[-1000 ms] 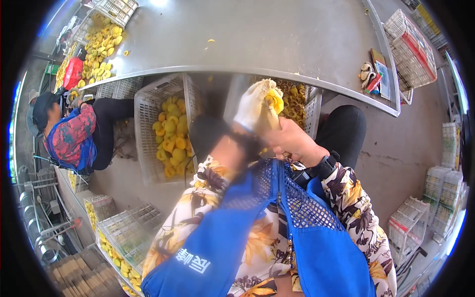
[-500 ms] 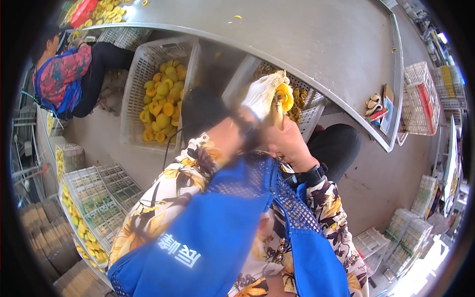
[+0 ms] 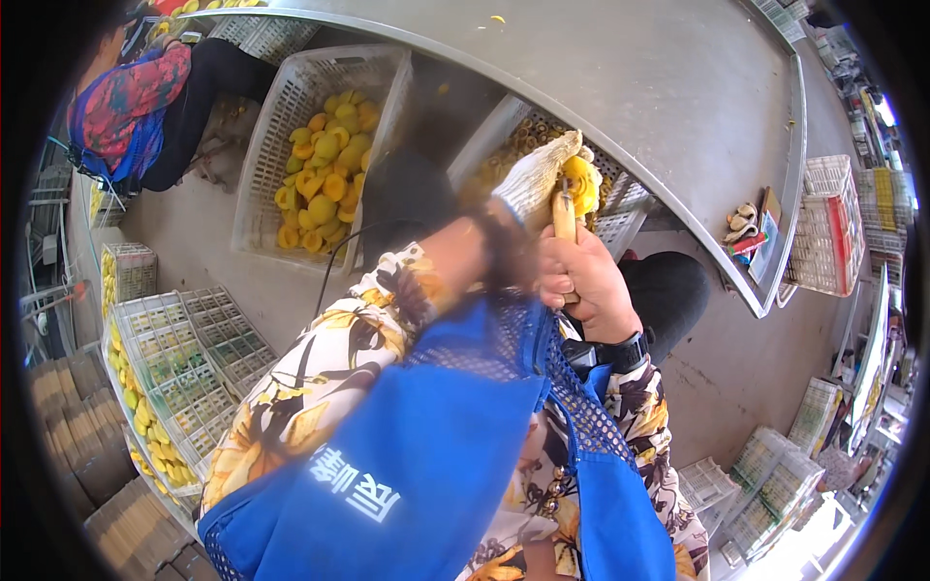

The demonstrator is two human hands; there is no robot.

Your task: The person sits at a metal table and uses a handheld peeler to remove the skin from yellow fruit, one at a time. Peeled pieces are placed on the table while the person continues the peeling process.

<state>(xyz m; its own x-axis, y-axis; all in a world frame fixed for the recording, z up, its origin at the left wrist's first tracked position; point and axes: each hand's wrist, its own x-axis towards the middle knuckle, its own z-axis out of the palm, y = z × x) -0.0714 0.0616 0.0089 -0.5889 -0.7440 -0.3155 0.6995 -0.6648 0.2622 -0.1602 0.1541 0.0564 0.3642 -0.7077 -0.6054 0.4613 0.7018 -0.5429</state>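
Observation:
My left hand, in a white knit glove, is closed around a yellow peach half, its wet flesh facing right. Bare and with a dark watch at the wrist, my right hand grips the light wooden handle of a small tool. The tool's thin metal end meets the peach; its exact shape is too small to tell. Beneath both hands stands a white crate of small yellow-brown pieces, partly hidden by my glove and arm.
A metal table spans the far side, with gloves and small items at its right corner. To the left stands a white crate holding peach halves. Another person sits at far left. Stacked crates stand right.
The view has shifted slightly. My right hand has turned, showing more of the wooden handle. The peach half stays in my left hand with the tool against it.

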